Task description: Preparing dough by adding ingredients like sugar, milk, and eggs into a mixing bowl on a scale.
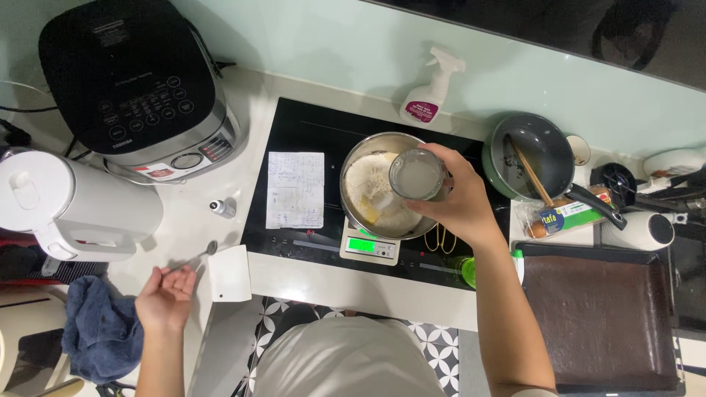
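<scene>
My right hand (462, 200) grips a clear glass (417, 175) with a floury white film inside, held over the right rim of a metal mixing bowl (365, 145). The bowl holds white flour and sits on a small digital kitchen scale (370, 248) with a lit green display, on top of a black induction hob (309, 125). My left hand (166, 295) hovers palm up, fingers loosely apart and empty, at the counter's front edge beside a metal spoon (197, 257) and a white plastic scraper (229, 273).
A handwritten paper note (296, 189) lies on the hob. A black rice cooker (132, 81) and white kettle (70, 202) stand at the left. At the right are a spray bottle (430, 92), a green pan with wooden stick (533, 158), and a dark baking tray (603, 320).
</scene>
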